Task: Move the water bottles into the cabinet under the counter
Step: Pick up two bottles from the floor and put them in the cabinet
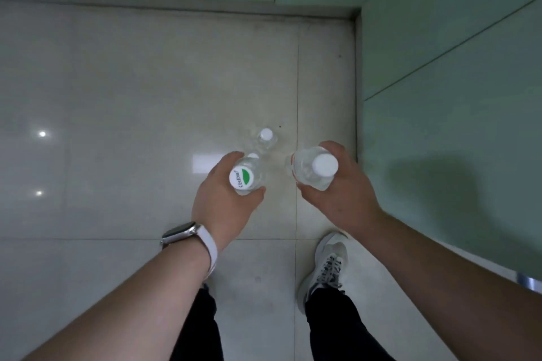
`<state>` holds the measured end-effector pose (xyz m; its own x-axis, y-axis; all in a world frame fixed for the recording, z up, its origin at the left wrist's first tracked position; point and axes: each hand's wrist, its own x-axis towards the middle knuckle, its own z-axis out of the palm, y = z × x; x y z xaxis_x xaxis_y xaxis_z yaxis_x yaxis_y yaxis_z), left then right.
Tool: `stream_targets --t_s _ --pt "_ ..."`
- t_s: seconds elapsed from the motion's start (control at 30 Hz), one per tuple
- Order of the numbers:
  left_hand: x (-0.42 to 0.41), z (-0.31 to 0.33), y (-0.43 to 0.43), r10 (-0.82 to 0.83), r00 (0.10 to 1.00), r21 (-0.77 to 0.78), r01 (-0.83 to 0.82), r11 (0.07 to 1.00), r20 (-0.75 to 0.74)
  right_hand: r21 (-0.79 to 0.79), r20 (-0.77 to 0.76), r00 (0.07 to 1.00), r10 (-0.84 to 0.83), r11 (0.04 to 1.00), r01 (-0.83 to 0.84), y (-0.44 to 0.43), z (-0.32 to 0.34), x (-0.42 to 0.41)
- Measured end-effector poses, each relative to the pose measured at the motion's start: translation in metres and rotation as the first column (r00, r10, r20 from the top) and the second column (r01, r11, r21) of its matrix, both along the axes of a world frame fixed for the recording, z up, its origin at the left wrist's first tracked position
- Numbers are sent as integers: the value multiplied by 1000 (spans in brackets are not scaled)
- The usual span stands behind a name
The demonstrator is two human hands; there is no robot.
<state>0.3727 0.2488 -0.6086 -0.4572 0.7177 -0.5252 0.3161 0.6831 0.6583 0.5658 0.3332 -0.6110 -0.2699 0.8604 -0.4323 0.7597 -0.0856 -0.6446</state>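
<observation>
Both hands (pixel 225 205) (pixel 337 193) grip upright water bottles (pixel 249 176) (pixel 313 171).

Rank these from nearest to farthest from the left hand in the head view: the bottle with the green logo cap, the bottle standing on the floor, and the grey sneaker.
1. Bottle with the green logo cap: gripped in the left hand itself.
2. Bottle standing on the floor: just ahead of that hand, slightly right.
3. Grey sneaker: lower right, under the right forearm.

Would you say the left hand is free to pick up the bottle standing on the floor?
Probably not yet: the left hand already grips a green-labelled bottle, so it has no free grasp. The path to the floor bottle looks otherwise unobstructed.
</observation>
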Motion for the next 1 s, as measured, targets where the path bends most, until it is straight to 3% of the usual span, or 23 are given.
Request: stream_targets --t_s 0.13,0.53,0.8,1.0 --pt "-34 99 -4 111 994 58 -109 992 -26 32 -5 996 84 996 -84 6 99 -25" --pt "-163 334 -86 179 977 244 -147 959 -116 188 16 957 291 939 -289 -31 358 -160" --pt "-269 416 -151 235 971 365 -206 908 -35 265 -25 947 321 915 -303 -86 453 -272" --pt "-335 462 -183 326 944 482 -263 836 -50 304 -144 929 340 909 -285 -117 494 -353"
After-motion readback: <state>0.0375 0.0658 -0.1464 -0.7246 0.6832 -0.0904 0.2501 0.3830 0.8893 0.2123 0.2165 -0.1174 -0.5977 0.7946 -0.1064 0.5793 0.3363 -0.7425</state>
